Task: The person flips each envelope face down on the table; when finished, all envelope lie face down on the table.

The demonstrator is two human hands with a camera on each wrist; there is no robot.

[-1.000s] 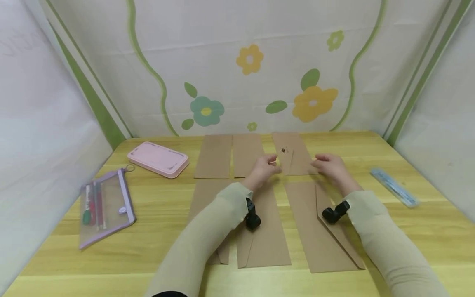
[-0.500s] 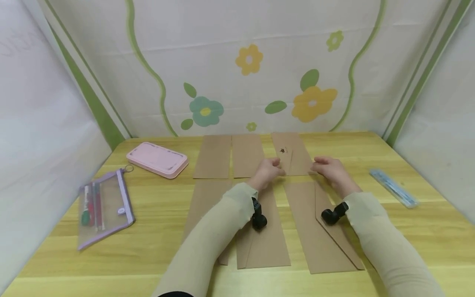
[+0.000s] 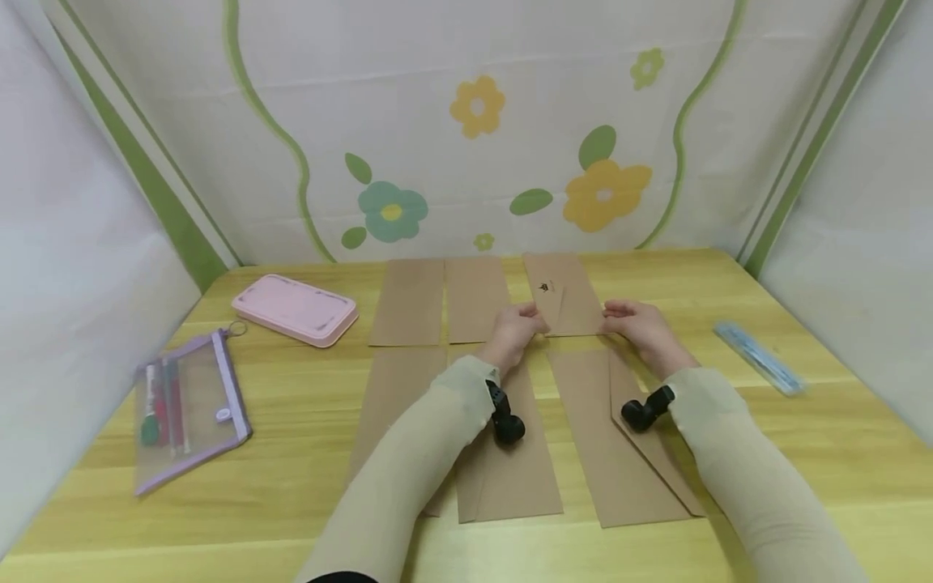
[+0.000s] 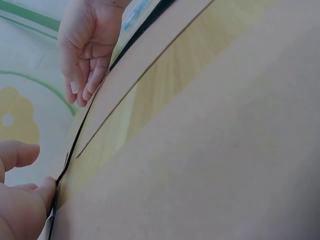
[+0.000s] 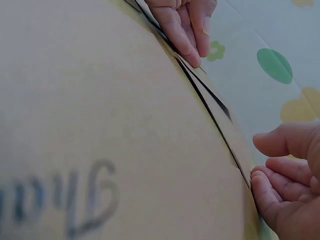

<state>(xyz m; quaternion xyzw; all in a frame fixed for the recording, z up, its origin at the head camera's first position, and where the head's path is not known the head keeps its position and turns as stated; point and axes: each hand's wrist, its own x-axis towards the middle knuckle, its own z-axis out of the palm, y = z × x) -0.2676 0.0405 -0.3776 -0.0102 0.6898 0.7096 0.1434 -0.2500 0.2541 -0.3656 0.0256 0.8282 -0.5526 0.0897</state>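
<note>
Several brown kraft envelopes lie flat in two rows on the table. At the back right is one envelope with a small black print. My left hand is at its left edge near the front corner, fingertips touching or very close. On the opposite edge, my right hand touches it with loosely bent fingers. The right wrist view shows the right thumb standing apart from the fingers. Another envelope lies under my left forearm, and an envelope with a slanted flap is partly under my right wrist.
A pink tin-like case and a clear zip pouch with pens lie on the left. On the right is a slim blue packet. A white flowered cloth hangs behind the wooden table.
My left hand has shifted slightly right, up to the left edge of the back right envelope. The right hand stays at the other edge. The head view has tilted a little.
</note>
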